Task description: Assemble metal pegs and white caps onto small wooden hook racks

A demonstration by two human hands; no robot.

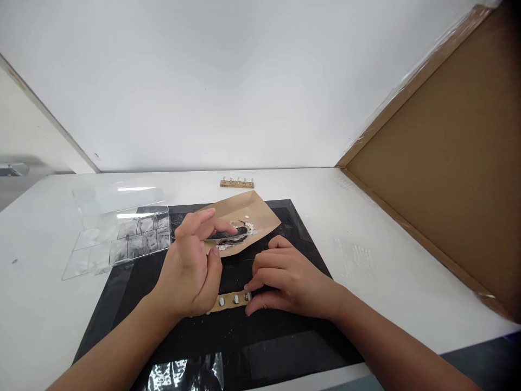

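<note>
My left hand (pixel 191 266) hovers over the near left side of a brown paper tray (pixel 260 209), thumb and index finger apart. Its index fingertip reaches above small white flakes (pixel 250 227) and a dark patch in the tray. A thin grey edge shows under that finger; I cannot make out what it is. On the black mat lies a gold-coloured strip (pixel 228 300) with small pegs bearing white tips; my left hand hides its left part. My right hand (pixel 280 279) closes thumb and index finger around the strip's right end, at the last peg.
A clear divided box (pixel 140 239) with an open lid and small bags inside stands at left. Another pegged strip (pixel 237 183) lies behind the tray. The black mat (pixel 228 342) covers the white table's middle. A cardboard panel (pixel 439 163) stands at right.
</note>
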